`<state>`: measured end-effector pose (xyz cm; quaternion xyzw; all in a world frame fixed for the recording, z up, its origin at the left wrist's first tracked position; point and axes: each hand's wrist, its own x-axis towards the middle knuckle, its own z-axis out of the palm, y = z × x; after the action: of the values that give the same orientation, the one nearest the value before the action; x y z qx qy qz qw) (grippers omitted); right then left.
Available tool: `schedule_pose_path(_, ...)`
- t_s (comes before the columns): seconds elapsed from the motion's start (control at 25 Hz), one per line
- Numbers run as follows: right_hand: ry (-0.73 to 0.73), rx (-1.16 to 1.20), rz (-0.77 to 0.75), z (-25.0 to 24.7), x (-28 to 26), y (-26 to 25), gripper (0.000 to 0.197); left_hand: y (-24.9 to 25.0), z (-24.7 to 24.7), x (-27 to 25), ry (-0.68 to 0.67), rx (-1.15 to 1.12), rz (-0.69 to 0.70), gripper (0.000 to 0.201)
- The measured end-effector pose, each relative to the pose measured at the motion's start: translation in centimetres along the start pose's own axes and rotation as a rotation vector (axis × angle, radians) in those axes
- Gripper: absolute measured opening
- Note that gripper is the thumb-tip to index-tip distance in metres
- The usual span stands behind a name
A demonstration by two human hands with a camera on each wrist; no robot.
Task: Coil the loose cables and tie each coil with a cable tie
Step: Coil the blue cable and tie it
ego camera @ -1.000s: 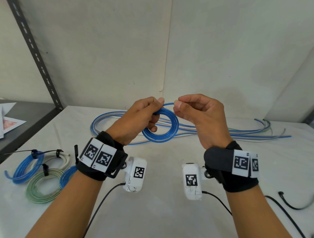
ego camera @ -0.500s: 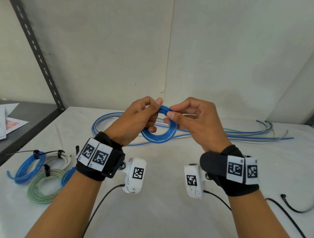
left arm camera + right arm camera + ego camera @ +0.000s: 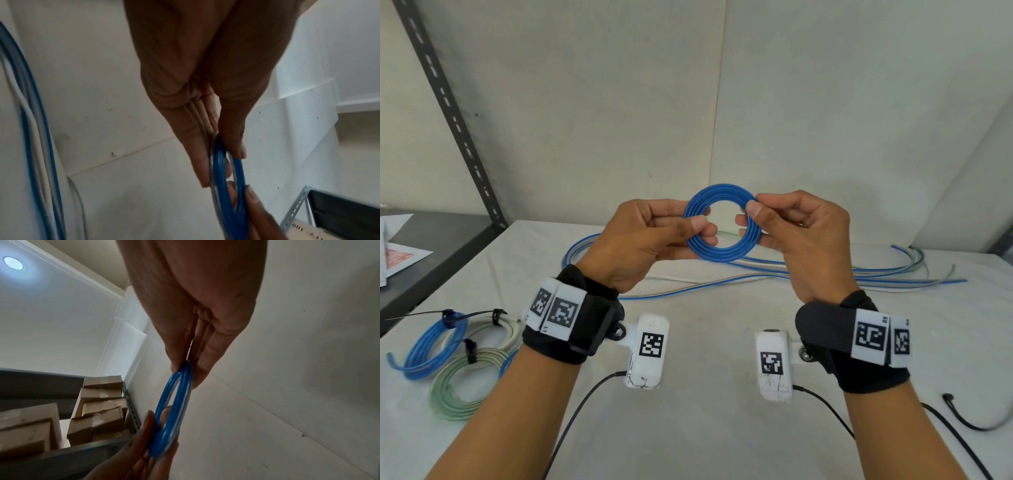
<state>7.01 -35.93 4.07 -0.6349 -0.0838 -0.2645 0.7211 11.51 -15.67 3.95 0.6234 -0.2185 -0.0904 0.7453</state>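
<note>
Held up above the desk (image 3: 705,428) between them, the blue coil (image 3: 722,222) is pinched at its left rim by the left hand (image 3: 650,240) and at its right rim by the right hand (image 3: 801,236); light and springy, it would probably unwind unless gripped across all its turns.

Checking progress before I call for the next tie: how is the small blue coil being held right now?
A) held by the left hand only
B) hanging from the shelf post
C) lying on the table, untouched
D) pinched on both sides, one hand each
D: the left hand pinches the blue coil on one side and the right hand on the other, above the table.
</note>
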Motion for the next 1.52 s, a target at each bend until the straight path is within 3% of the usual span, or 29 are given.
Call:
schedule_pose_path(0.32, -0.023, -0.036, -0.044, -0.1, 0.1, 0.1, 0.011, 0.2, 0.2, -0.1, 0.055, 0.099, 0.074, 0.023)
schedule_pose_path(0.48, -0.030, -0.077, -0.074, -0.3, 0.3, 0.3, 0.013, -0.1, 0.3, 0.1, 0.097, 0.085, 0.088, 0.038)
schedule_pose_path(0.6, -0.059, -0.098, -0.055, -0.5, 0.3, 0.4, 0.012, 0.3, 0.0, 0.0, 0.016, 0.089, 0.026, 0.044)
schedule_pose_path(0.76, -0.206, -0.226, -0.037, -0.3, -0.1, 0.4, 0.011, 0.1, 1.1, 0.1, -0.069, 0.210, -0.080, 0.048)
schedule_pose_path(0.96, -0.338, -0.365, 0.046, -1.9, -2.3, -1.2, 0.010, -1.1, 3.4, 0.0, -0.240, 0.205, -0.305, 0.049)
schedule_pose_path(1.2, -0.341, -0.484, 0.231, -7.4, -5.4, -4.5, 0.010, -3.7, 9.4, -2.4, -0.460, -0.002, -0.407, 0.041)
schedule_pose_path(1.32, -0.326, -0.504, 0.354, -9.7, -7.5, -4.6, 0.009, -5.4, 11.6, -3.3, -0.490, 0.068, -0.429, 0.043)
schedule_pose_path(1.4, -0.272, -0.633, 0.440, -11.5, -8.6, -4.1, 0.005, -6.5, 12.2, -3.7, -0.495, 0.132, -0.445, 0.045)
schedule_pose_path(1.52, -0.291, -1.233, 0.597, -15.8, -9.4, -3.4, 0.013, -7.2, 12.6, -4.3, -0.503, 0.172, -0.459, 0.044)
